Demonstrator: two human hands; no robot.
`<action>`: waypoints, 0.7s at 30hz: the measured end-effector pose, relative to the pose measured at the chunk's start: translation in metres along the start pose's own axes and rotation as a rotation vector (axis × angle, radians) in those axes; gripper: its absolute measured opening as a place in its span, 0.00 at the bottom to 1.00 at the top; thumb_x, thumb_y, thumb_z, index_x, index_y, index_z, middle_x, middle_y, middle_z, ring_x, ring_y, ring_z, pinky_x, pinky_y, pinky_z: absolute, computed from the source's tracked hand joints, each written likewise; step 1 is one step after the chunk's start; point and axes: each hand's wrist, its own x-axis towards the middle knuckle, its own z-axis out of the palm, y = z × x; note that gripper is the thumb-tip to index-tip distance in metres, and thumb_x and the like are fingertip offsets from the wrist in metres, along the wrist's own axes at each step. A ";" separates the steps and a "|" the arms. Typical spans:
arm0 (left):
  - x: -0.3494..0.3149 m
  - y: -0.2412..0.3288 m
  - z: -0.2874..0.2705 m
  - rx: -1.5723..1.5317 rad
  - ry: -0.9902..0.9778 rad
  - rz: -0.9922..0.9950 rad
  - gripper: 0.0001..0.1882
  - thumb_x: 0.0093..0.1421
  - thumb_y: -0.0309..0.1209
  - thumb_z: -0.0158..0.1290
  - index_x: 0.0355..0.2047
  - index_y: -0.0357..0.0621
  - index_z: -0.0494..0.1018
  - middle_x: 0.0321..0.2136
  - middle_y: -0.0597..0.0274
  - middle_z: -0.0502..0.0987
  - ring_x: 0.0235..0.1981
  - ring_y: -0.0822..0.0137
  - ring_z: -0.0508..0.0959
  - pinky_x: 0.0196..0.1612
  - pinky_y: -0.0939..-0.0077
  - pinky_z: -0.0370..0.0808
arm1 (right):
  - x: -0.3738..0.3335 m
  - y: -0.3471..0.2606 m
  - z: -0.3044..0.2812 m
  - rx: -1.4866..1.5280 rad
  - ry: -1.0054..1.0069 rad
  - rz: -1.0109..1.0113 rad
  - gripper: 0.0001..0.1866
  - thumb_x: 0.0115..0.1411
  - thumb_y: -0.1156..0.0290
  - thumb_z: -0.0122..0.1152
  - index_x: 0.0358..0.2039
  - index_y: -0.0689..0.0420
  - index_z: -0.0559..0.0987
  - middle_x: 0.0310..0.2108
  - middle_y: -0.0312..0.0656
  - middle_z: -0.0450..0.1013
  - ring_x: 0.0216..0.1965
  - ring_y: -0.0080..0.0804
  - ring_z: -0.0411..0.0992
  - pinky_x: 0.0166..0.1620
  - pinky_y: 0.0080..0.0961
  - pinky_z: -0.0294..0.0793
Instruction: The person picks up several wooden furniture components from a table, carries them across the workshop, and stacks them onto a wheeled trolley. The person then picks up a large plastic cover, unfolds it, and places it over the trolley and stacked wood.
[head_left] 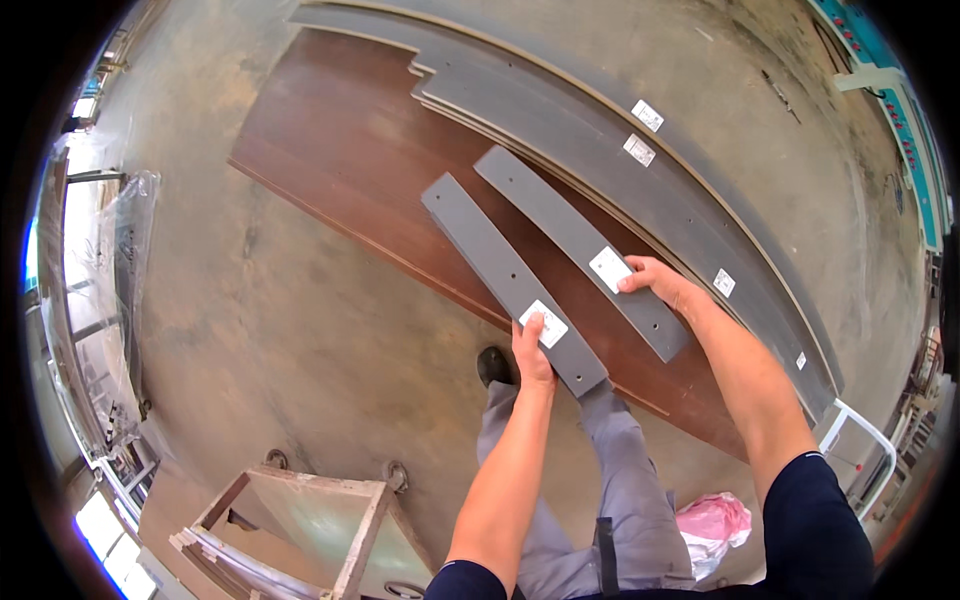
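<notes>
My left hand (533,358) is closed around the edge of a narrow grey board (478,232), its thumb pressed on a white label near the board's close end. A second narrow grey board (550,208) lies alongside, slightly farther right and nearly parallel, with a gap between the two. My right hand (660,283) grips that one by its right edge, thumb beside its white label (610,270); the fingers underneath are hidden. Small dark holes show in both boards. Below them is a wide brown panel (335,130).
Long grey panels (570,112) with white labels are stacked along the brown panel's far side. A wooden frame cart (365,535) on casters stands at lower left. A pink and white plastic bag (715,520) lies near my legs. Teal machinery (908,160) lines the right edge.
</notes>
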 end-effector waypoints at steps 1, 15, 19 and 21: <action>0.015 -0.009 -0.006 -0.016 -0.016 -0.011 0.21 0.53 0.42 0.50 0.42 0.43 0.67 0.32 0.64 0.73 0.31 0.70 0.75 0.33 0.76 0.74 | 0.014 0.000 -0.006 -0.005 -0.026 -0.020 0.32 0.40 0.65 0.65 0.48 0.63 0.70 0.38 0.44 0.72 0.40 0.30 0.69 0.46 0.26 0.66; 0.043 -0.009 0.008 0.665 0.222 0.053 0.40 0.58 0.43 0.52 0.60 0.29 0.47 0.58 0.48 0.57 0.60 0.59 0.57 0.61 0.71 0.52 | -0.094 0.123 -0.042 -0.093 0.542 -0.160 0.30 0.57 0.65 0.54 0.57 0.66 0.61 0.58 0.51 0.59 0.59 0.38 0.58 0.59 0.31 0.57; 0.062 -0.016 0.042 0.533 0.216 0.154 0.27 0.60 0.32 0.50 0.56 0.32 0.57 0.51 0.55 0.66 0.51 0.65 0.66 0.55 0.73 0.60 | -0.156 0.169 -0.012 -0.099 0.490 -0.027 0.27 0.56 0.68 0.56 0.54 0.66 0.65 0.54 0.50 0.64 0.56 0.37 0.63 0.56 0.28 0.62; 0.075 -0.019 0.056 0.494 0.200 0.149 0.24 0.60 0.30 0.50 0.54 0.33 0.59 0.49 0.57 0.68 0.49 0.66 0.68 0.53 0.73 0.62 | -0.173 0.189 0.002 -0.097 0.459 0.015 0.26 0.56 0.67 0.56 0.53 0.65 0.66 0.54 0.49 0.64 0.55 0.36 0.63 0.55 0.28 0.62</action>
